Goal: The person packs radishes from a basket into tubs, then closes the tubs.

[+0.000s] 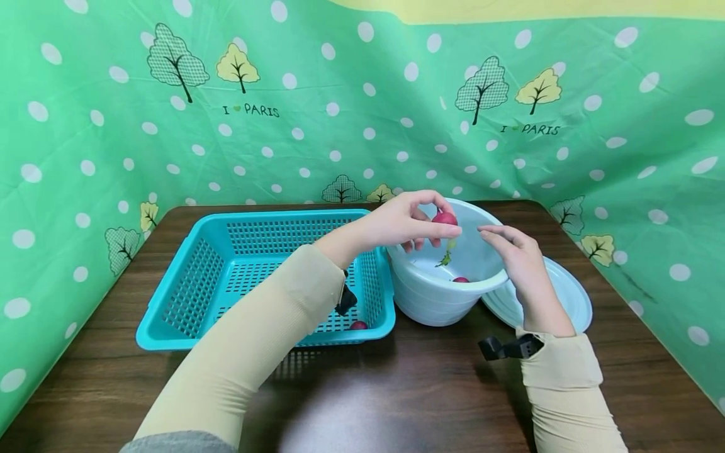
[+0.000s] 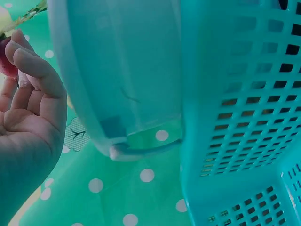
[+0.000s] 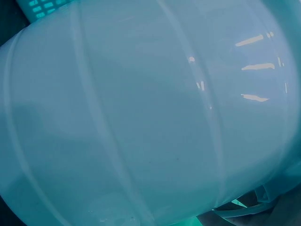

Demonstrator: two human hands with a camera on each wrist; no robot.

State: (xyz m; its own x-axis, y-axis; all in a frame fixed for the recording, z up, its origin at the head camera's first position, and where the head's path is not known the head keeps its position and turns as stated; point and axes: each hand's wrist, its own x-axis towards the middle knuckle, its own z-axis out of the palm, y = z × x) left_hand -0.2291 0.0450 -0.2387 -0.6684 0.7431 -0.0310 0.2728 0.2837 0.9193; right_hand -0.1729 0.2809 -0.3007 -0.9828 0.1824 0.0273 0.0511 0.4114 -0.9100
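My left hand (image 1: 404, 220) pinches a red radish (image 1: 445, 218) between thumb and fingers, over the mouth of a pale blue bucket (image 1: 433, 302). A green leafy stem (image 1: 446, 257) hangs below the radish. In the left wrist view, the radish (image 2: 8, 59) shows at the fingertips, partly cut off by the frame edge. My right hand (image 1: 518, 255) is at the bucket's right rim, fingers pointing left over the opening, with nothing held. Another radish (image 1: 461, 279) lies inside the bucket. The right wrist view shows mostly the bucket's side wall (image 3: 141, 108).
A turquoise perforated basket (image 1: 181, 343) stands left of the bucket, with a radish (image 1: 359, 325) in its near right corner. A round pale blue lid (image 1: 572, 289) lies on the wooden table (image 1: 430, 390), right of the bucket. A green dotted cloth (image 1: 317, 145) hangs behind.
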